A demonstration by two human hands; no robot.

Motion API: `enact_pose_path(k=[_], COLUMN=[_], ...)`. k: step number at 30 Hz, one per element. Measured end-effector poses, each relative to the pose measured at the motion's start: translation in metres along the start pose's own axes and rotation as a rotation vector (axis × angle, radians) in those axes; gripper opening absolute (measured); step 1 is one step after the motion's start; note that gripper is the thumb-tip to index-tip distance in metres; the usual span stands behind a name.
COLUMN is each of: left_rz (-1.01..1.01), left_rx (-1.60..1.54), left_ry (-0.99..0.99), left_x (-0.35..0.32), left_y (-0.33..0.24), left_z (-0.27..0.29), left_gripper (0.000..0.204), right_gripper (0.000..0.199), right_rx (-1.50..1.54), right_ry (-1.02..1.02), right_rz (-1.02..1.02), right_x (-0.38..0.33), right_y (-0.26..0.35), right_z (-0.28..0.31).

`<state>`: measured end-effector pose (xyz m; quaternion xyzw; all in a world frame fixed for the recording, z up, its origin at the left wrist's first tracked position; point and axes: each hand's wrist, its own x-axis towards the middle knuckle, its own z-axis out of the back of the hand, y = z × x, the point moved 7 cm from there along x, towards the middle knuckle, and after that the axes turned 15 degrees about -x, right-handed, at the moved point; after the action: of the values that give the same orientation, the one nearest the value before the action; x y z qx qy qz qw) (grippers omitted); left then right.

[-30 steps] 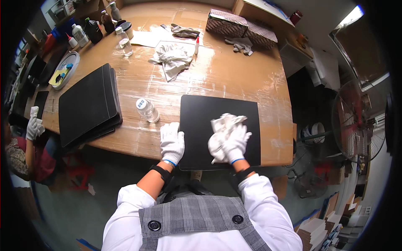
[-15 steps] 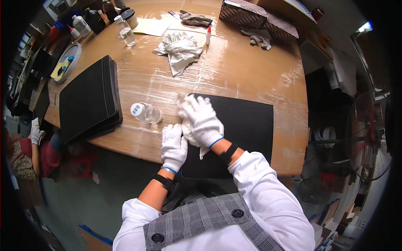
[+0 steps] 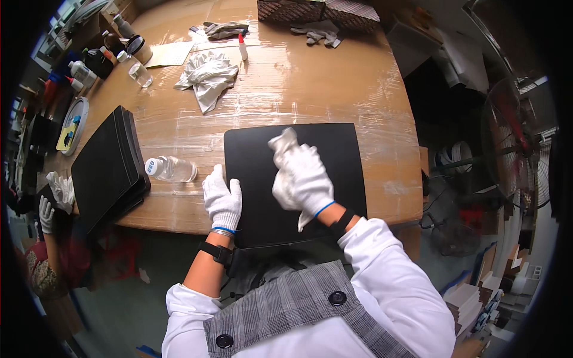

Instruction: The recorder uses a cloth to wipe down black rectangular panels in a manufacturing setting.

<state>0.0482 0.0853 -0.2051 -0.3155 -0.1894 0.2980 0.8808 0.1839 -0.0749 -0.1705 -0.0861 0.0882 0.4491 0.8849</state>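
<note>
A flat black panel with rounded left corners lies at the table's front edge before me. My right hand, in a white knitted glove, is closed around a bunched white cloth and presses it on the middle of the panel. A corner of the cloth hangs out below the palm. At the panel's left edge my left hand, gloved the same way, lies flat with thumb and fingers apart. Just left of it stands a clear bottle with a white cap. Farther left is a stack of black panels.
A crumpled white cloth, a small red-tipped bottle and grey gloves lie farther back. Several bottles crowd the far left. Another person's gloved hand shows at the left rim. A fan stands at right.
My right hand has wiped the cloth from the panel's left edge to its middle. My left hand stays by the left edge, its thumb now spread. The whole view has shifted.
</note>
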Motion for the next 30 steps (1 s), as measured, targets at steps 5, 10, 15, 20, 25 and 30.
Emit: enact_pose_path(k=[5, 10, 15, 20, 25, 30], left_rz=[-0.07, -0.146, -0.137, -0.222, -0.12, -0.17], left_rx=[0.108, 0.152, 0.193, 0.205, 0.158, 0.193], left_ry=[0.075, 0.05, 0.011, -0.017, 0.059, -0.004], left_x=[0.017, 0.022, 0.021, 0.019, 0.023, 0.022], left_y=[-0.017, -0.041, -0.028, -0.041, -0.032, -0.033], left_z=[-0.02, -0.035, -0.019, -0.027, -0.03, -0.022], left_gripper=[0.064, 0.059, 0.057, 0.053, 0.056, 0.055], right_gripper=[0.044, 0.042, 0.057, 0.05, 0.055, 0.056], right_rx=[0.18, 0.033, 0.124, -0.017, -0.033, 0.099], right_ry=[-0.371, -0.482, -0.364, -0.474, -0.437, -0.407], right_rz=[0.006, -0.711, -0.129, -0.314, -0.599, 0.04], right_x=[-0.026, 0.002, -0.08, -0.054, -0.005, -0.117], right_y=[-0.027, -0.212, -0.043, -0.128, -0.176, -0.028], right_z=[-0.008, -0.061, -0.06, -0.059, -0.061, -0.038])
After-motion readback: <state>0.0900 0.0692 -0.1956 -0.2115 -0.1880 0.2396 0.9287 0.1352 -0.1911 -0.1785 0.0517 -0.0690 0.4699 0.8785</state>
